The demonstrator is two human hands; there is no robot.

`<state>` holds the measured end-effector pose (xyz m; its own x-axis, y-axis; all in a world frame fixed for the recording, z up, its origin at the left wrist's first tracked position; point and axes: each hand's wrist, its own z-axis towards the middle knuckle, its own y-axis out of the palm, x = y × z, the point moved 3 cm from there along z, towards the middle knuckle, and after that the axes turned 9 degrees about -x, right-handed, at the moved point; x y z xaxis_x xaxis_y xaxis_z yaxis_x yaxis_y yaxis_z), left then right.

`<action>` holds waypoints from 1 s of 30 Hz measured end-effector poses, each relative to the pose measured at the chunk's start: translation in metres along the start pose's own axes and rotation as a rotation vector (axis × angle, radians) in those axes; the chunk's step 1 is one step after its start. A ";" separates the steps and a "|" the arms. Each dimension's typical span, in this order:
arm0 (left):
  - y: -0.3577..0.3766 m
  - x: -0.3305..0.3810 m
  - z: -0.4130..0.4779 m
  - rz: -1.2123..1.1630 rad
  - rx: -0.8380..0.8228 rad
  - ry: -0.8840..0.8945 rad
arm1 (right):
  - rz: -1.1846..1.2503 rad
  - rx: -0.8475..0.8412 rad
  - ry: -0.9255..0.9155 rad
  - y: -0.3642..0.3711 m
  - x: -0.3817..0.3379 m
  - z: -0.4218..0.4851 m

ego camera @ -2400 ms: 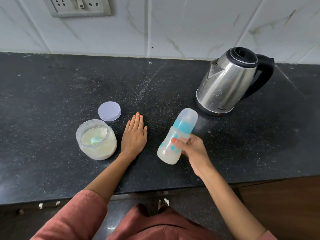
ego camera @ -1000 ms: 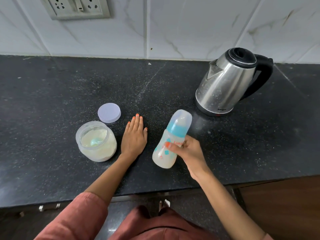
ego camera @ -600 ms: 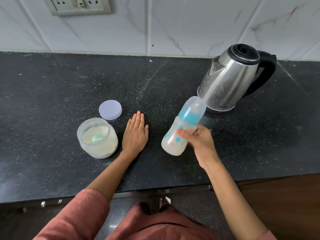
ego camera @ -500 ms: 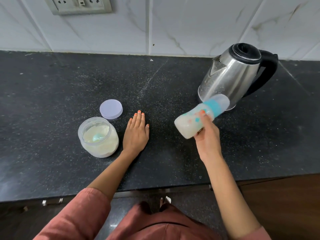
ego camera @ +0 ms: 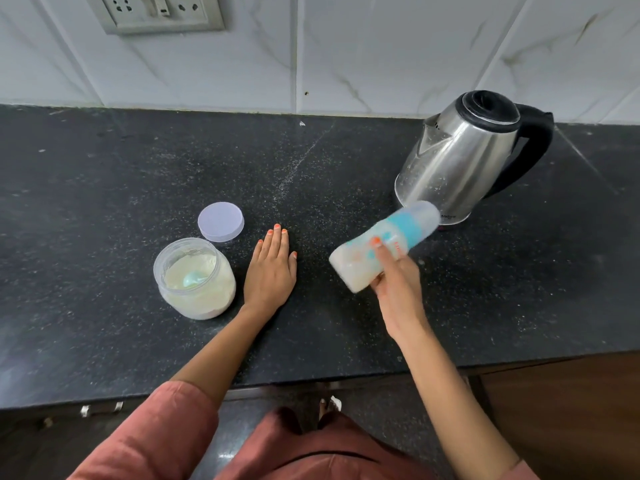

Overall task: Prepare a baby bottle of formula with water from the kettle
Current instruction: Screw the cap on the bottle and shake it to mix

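Since half a second ago the baby bottle [ego camera: 384,245] has swung a little lower and left in my right hand [ego camera: 394,282], which is closed around its milky lower half, holding it tilted in the air with the capped end toward the kettle [ego camera: 460,161]. It is blurred. My left hand [ego camera: 272,271] has stayed flat and open on the tabletop [ego camera: 104,174], just right of the open formula jar [ego camera: 194,278]; its lid [ego camera: 220,221] lies behind. Bare tabletop runs wide to the left and back; the front edge is near my wrists.
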<state>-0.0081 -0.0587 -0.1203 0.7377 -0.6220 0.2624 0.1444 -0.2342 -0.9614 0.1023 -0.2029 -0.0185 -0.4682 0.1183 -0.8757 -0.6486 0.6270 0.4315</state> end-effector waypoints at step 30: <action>-0.001 0.000 0.000 -0.004 -0.007 -0.004 | 0.197 0.132 -0.082 -0.010 -0.011 0.004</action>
<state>-0.0081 -0.0590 -0.1194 0.7397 -0.6184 0.2654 0.1422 -0.2418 -0.9598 0.1163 -0.2073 -0.0135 -0.5246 0.3068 -0.7941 -0.4626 0.6803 0.5685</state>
